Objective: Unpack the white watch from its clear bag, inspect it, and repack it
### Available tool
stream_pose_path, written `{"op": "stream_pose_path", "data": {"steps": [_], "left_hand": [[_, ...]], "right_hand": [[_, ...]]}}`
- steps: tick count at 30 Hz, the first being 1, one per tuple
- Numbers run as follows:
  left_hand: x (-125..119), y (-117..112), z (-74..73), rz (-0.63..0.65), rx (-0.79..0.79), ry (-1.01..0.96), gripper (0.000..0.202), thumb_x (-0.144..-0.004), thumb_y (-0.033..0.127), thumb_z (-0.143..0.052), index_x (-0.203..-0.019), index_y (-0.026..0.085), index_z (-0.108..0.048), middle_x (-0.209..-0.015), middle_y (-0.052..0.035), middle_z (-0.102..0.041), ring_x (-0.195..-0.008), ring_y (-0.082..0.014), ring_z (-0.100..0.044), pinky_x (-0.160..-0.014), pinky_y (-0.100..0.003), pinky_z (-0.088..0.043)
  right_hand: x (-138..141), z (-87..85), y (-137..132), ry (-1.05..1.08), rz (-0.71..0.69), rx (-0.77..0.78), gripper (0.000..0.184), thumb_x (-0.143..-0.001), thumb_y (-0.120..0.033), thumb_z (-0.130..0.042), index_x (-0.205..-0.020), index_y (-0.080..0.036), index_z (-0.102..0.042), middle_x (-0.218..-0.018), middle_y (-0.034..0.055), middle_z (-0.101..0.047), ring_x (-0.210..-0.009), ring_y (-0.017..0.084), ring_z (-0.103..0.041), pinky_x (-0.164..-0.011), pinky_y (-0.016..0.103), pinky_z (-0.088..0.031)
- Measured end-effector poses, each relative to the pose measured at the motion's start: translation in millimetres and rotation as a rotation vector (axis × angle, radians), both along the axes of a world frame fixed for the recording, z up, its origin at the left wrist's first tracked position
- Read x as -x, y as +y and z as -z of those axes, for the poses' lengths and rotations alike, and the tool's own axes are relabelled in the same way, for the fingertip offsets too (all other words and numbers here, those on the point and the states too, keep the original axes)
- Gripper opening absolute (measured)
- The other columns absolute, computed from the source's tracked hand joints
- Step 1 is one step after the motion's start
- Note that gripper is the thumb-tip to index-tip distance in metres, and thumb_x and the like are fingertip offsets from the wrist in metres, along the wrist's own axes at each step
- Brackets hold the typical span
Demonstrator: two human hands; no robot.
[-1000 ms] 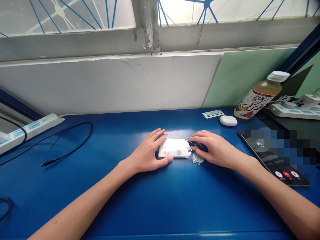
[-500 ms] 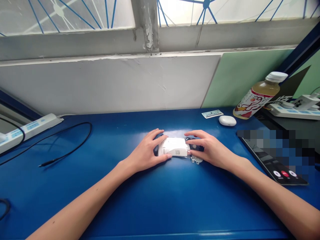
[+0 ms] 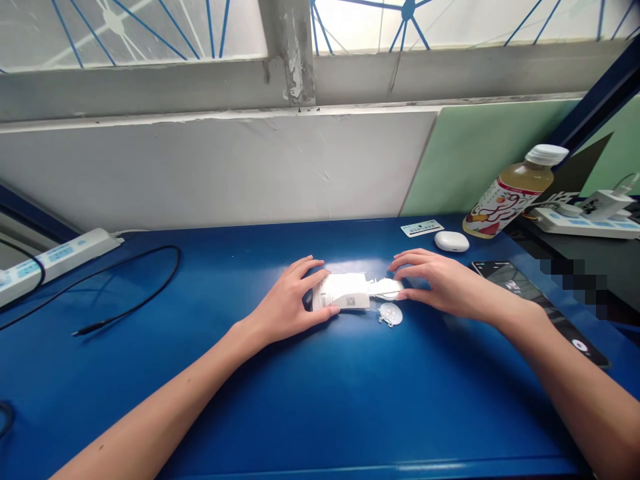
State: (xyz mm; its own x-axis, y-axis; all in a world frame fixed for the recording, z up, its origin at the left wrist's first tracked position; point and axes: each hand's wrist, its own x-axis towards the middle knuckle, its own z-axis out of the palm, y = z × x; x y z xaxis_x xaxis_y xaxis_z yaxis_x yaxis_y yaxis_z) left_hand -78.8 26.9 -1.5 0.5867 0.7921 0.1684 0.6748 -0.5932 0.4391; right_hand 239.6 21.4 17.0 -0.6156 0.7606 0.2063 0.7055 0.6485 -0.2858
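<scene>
My left hand grips the left end of a small white packet, thumb on the near side and fingers on the far side. The packet carries a printed label and a square code, and it lies on the blue table. From its right end sticks out what looks like a white coiled cable. The fingertips of my right hand are closed on the coil's right edge. Just below the coil lies a small round white piece with little loops at its lower left; it touches neither hand.
Far right on the blue table are a card, a white earbud case, a drink bottle and a phone. A black cable and a power strip lie at left.
My right hand has moved right, away from the packet. The white coil now shows between them, and the round piece is uncovered. My left hand keeps its grip.
</scene>
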Motion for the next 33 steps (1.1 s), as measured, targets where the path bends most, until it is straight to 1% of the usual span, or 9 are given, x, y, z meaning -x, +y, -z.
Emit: {"op": "stream_pose_path", "data": {"steps": [3, 6, 11, 13, 17, 22, 25, 29, 33], "left_hand": [[0.1, -0.1, -0.5, 0.003, 0.007, -0.001, 0.063, -0.084, 0.058, -0.067, -0.134, 0.022, -0.057, -0.148, -0.0128, -0.048, -0.144, -0.0367, -0.033, -0.112, -0.056, -0.038], [0.4, -0.3, -0.7, 0.002, 0.011, -0.009, 0.063, -0.083, 0.056, -0.068, -0.133, 0.020, -0.058, -0.148, -0.0141, -0.049, -0.143, -0.0371, -0.034, -0.112, -0.056, -0.038], [0.2, -1.2, -0.4, 0.015, 0.012, -0.014, 0.064, -0.083, 0.054, -0.069, -0.134, 0.017, -0.057, -0.147, -0.0156, -0.049, -0.143, -0.0361, -0.034, -0.113, -0.053, -0.038], [-0.6, -1.5, -0.8, 0.019, -0.004, -0.015, 0.060, -0.083, 0.053, -0.069, -0.130, 0.017, -0.059, -0.143, -0.0146, -0.053, -0.141, -0.0354, -0.038, -0.112, -0.052, -0.039], [-1.4, -1.0, -3.9, 0.039, -0.056, -0.007, 0.045, -0.084, 0.049, -0.068, -0.117, 0.019, -0.064, -0.128, -0.0119, -0.064, -0.130, -0.0339, -0.050, -0.108, -0.050, -0.042], [1.8, 1.5, -9.9, 0.010, -0.046, 0.016, 0.042, -0.088, 0.047, -0.063, -0.119, 0.020, -0.062, -0.128, -0.0119, -0.062, -0.116, -0.0314, -0.059, -0.097, -0.046, -0.049], [3.0, 1.8, -11.2, -0.006, -0.043, 0.022, 0.045, -0.087, 0.047, -0.064, -0.121, 0.018, -0.060, -0.128, -0.0131, -0.061, -0.114, -0.0315, -0.059, -0.095, -0.045, -0.049], [1.6, 0.3, -8.3, 0.019, -0.037, 0.022, 0.048, -0.089, 0.046, -0.063, -0.125, 0.015, -0.057, -0.131, -0.0148, -0.058, -0.120, -0.0311, -0.055, -0.100, -0.045, -0.047], [-0.5, -1.5, -4.0, 0.032, -0.063, 0.036, 0.051, -0.089, 0.048, -0.061, -0.126, 0.012, -0.057, -0.134, -0.0176, -0.057, -0.131, -0.0342, -0.047, -0.106, -0.049, -0.042]], "right_hand": [[2.6, -0.7, -5.2, -0.021, 0.069, 0.052, 0.027, -0.086, -0.042, -0.067, -0.103, -0.021, -0.071, -0.125, 0.0119, -0.066, -0.108, 0.031, -0.066, -0.087, 0.047, -0.058], [14.5, 3.1, -10.7, -0.002, 0.056, 0.024, 0.040, -0.085, -0.041, -0.067, -0.120, -0.022, -0.065, -0.136, 0.0137, -0.058, -0.117, 0.031, -0.061, -0.095, 0.047, -0.054], [38.5, 16.7, -16.4, 0.056, 0.040, -0.009, 0.030, -0.091, -0.033, -0.060, -0.117, -0.020, -0.064, -0.135, 0.0156, -0.058, -0.119, 0.031, -0.060, -0.094, 0.047, -0.055], [42.3, 20.4, -16.8, 0.063, 0.046, -0.002, 0.026, -0.094, -0.032, -0.056, -0.116, -0.019, -0.063, -0.133, 0.0157, -0.060, -0.118, 0.030, -0.061, -0.094, 0.046, -0.055], [36.6, 19.2, -13.9, 0.071, 0.047, 0.002, 0.025, -0.098, -0.032, -0.048, -0.117, -0.018, -0.059, -0.130, 0.0149, -0.062, -0.115, 0.028, -0.062, -0.094, 0.044, -0.054], [17.5, 7.7, -4.3, 0.126, 0.137, -0.072, 0.026, -0.101, -0.031, -0.042, -0.117, -0.020, -0.058, -0.112, 0.0119, -0.070, -0.104, 0.029, -0.064, -0.087, 0.045, -0.053], [7.9, 2.0, 2.1, 0.216, 0.218, -0.180, 0.026, -0.100, -0.030, -0.042, -0.115, -0.020, -0.061, -0.112, 0.0124, -0.070, -0.105, 0.030, -0.065, -0.089, 0.046, -0.051], [6.2, 0.5, 5.5, 0.309, 0.362, -0.307, 0.027, -0.100, -0.032, -0.043, -0.113, -0.018, -0.063, -0.111, 0.0137, -0.070, -0.102, 0.029, -0.065, -0.088, 0.045, -0.050], [14.6, 3.0, 1.5, 0.314, 0.380, -0.346, 0.026, -0.099, -0.031, -0.045, -0.113, -0.018, -0.062, -0.109, 0.0136, -0.070, -0.100, 0.030, -0.064, -0.087, 0.045, -0.050]]}}
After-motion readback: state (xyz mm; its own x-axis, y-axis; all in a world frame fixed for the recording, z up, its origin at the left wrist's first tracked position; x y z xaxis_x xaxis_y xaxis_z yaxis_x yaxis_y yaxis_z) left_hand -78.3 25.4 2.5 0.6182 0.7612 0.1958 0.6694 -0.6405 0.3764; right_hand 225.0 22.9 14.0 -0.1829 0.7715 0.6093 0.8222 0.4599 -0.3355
